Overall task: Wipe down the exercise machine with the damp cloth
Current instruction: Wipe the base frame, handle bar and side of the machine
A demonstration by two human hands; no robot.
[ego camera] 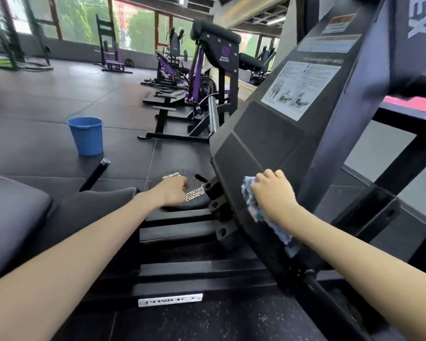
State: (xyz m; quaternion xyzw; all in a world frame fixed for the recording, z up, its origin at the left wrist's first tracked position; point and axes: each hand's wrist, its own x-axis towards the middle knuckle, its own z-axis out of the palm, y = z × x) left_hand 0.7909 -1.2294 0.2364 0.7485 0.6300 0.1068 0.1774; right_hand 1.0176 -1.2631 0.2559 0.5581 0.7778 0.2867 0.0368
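Observation:
The exercise machine's black foot plate (pixel 266 141) slants up from low centre to upper right, with an instruction sticker on it. My right hand (pixel 273 193) grips a blue-and-white cloth (pixel 250 200) and presses it against the lower part of that plate; a tail of the cloth hangs down under my wrist. My left hand (pixel 174 190) rests with curled fingers on a black weight plate (pixel 192 193) lying flat beside the machine's base. The black frame rails (pixel 182 269) run below both arms.
A blue bucket (pixel 87 135) stands on the dark rubber floor at left. A black bar end (pixel 97 172) and a grey seat pad (pixel 12 217) lie near my left arm. Purple-and-black machines (pixel 207 77) line the floor behind.

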